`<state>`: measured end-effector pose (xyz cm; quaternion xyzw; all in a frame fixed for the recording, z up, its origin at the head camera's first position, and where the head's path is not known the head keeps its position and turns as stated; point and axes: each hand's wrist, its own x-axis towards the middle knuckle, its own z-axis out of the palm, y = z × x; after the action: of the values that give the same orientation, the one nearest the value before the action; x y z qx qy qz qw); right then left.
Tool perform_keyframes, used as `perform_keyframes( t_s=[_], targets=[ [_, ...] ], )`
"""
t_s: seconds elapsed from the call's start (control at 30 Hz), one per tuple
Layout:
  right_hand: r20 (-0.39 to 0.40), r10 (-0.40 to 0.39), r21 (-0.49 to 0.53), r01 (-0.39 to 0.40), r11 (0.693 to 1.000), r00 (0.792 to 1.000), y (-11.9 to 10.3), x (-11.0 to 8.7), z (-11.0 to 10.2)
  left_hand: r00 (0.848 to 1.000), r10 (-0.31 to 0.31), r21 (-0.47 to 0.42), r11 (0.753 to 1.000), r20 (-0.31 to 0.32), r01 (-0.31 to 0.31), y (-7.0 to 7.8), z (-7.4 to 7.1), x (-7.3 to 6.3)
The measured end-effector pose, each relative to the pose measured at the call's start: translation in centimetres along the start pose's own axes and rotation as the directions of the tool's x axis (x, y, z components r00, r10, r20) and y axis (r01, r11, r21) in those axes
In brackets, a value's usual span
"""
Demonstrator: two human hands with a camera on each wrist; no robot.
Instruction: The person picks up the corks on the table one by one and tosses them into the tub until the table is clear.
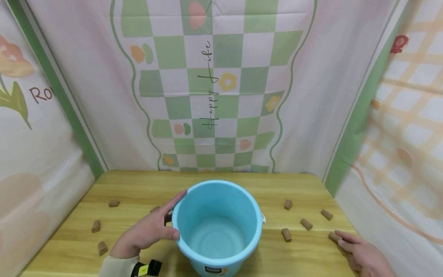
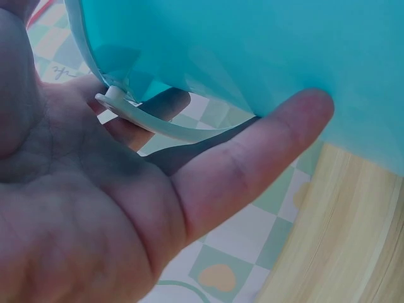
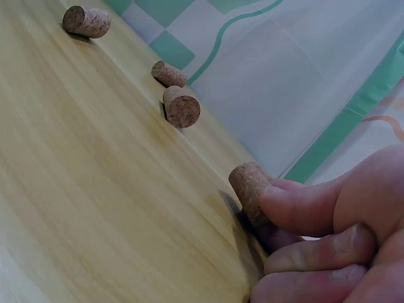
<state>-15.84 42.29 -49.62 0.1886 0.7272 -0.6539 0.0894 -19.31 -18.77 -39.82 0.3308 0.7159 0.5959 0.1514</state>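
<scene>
A light blue bucket [image 1: 217, 261] stands upright at the front middle of the table, its round inner bottom showing. My left hand [image 1: 149, 232] rests against the bucket's left side near the rim, thumb and fingers spread along the outside. In the left wrist view, a finger lies nearly straight on the wall and the white handle [image 2: 183, 131] passes behind it. At the table's right side, my right hand [image 1: 368, 256] pinches a brown cork [image 3: 248, 189] between thumb and fingers. The cork is tilted, close to the tabletop; whether it touches the wood I cannot tell.
Several corks lie right of the bucket, including one cork [image 1: 286, 234] near it and another cork [image 1: 327, 214] farther out. More corks lie left, such as a cork [image 1: 96, 226] near the edge. Patterned cloth [image 1: 228, 107] hangs around the wooden table [image 1: 138, 181].
</scene>
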Motion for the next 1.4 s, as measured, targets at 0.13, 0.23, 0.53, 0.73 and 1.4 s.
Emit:
perform_keyframes(
  t_s=[0.13, 0.23, 0.53, 0.73, 1.4],
  targets=[
    [0.030, 0.018, 0.111, -0.021, 0.994, 0.999, 0.0, 0.3, -0.5, 1.000, 0.000, 0.004, 1.000, 0.000, 0.000, 0.0, 0.0, 0.1],
    [0.101, 0.019, 0.232, -0.043, 0.972, 0.995, 0.0, 0.4, -0.9, 1.000, -0.001, 0.007, 1.000, -0.002, 0.001, 0.0, 0.0, 0.1],
    [0.364, -0.111, 0.479, -0.084, 0.874, 0.925, -0.2, 0.3, -1.9, 1.000, -0.006, -0.026, 1.000, 0.000, 0.006, 0.1, 0.0, -0.1],
    [0.309, -0.204, 0.485, 0.030, 0.874, 0.929, -2.2, 0.1, -1.6, 1.000, 0.015, -0.010, 1.000, -0.003, -0.015, 0.1, 0.0, 0.0],
    [0.379, -0.397, 0.468, 0.197, 0.862, 0.836, -11.5, -2.6, 5.5, 1.000, -0.013, 0.001, 1.000, -0.024, 0.013, 0.2, 0.2, -0.2]
  ],
)
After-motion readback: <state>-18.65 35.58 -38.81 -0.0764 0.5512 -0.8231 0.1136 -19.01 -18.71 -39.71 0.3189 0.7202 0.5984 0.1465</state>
